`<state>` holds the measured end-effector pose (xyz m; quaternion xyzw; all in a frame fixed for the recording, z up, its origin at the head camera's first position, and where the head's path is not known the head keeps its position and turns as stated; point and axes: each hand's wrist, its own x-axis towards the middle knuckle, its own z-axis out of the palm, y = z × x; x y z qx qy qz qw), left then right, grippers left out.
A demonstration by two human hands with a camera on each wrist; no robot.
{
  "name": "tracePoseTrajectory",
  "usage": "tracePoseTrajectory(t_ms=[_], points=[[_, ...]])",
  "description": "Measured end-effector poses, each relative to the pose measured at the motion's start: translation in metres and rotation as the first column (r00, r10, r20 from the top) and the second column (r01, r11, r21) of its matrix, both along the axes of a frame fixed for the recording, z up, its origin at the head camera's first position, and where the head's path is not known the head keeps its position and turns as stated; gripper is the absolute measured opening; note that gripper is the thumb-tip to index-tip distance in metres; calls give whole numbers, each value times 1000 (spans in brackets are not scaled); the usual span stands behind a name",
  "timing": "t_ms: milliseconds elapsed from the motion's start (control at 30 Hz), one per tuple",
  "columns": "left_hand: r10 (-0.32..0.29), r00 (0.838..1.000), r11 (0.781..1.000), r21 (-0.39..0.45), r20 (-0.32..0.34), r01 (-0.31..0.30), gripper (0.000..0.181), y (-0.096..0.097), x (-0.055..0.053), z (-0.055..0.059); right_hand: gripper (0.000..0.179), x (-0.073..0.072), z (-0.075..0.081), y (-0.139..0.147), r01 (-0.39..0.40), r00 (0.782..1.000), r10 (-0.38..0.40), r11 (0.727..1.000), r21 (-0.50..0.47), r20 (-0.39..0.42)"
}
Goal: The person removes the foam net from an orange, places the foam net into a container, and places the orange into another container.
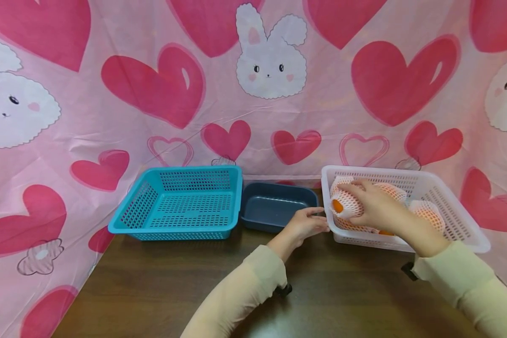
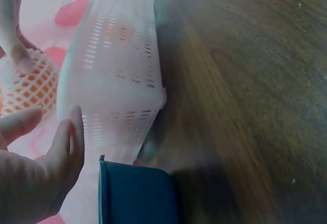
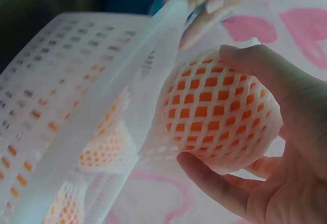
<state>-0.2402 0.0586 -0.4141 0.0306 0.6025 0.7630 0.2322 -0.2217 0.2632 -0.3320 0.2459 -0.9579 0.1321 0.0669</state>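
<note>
My right hand (image 1: 373,204) grips an orange in a white foam net (image 3: 214,111), thumb on one side and fingers curled round the other. It is over the left end of a white plastic basket (image 1: 460,218). More netted oranges (image 1: 428,213) lie inside that basket, partly hidden by my hand and forearm. At the basket's left wall, my left hand (image 1: 306,226) has its fingers extended and spread, with nothing between them. In the left wrist view, its fingertips (image 2: 75,114) overlap the basket's rim.
A dark blue-grey tray (image 1: 279,206) stands left of the white basket, partly behind my left hand. Farther left is a turquoise basket (image 1: 194,206) with slotted walls. All stand on a brown wooden table (image 1: 173,291), with a pink heart-and-rabbit cloth (image 1: 270,117) hanging behind.
</note>
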Motion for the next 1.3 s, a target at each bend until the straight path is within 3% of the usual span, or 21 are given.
tracePoseTrajectory(t_ms=[133, 233, 400, 567, 900, 1133, 1300], points=[[-25, 1000, 1000, -16, -11, 25, 47, -6, 0, 2, 84, 6, 2, -9, 2, 1000, -3, 1000, -29, -17], [-51, 998, 996, -76, -43, 47, 47, -12, 1, 3, 84, 11, 3, -16, 6, 1000, -7, 999, -49, -18], [-122, 988, 973, -207, -96, 100, 53, -23, 7, 1, 83, 18, 3, -26, -13, 1000, 12, 998, -66, -17], [-184, 974, 956, -256, -135, 145, 56, -32, 16, -3, 83, 24, 0, -37, -7, 1000, 9, 996, -87, 23], [-195, 970, 965, -206, -146, 163, 60, -52, 34, -12, 78, 32, -16, -54, -106, 993, 99, 986, -129, -61], [-169, 979, 978, -140, -116, 152, 66, -67, 39, -20, 78, 35, -33, -64, -117, 993, 119, 978, -175, -1], [-173, 979, 976, -155, -111, 155, 63, -78, 43, -28, 79, 34, -52, -68, -128, 989, 138, 975, -182, 44]])
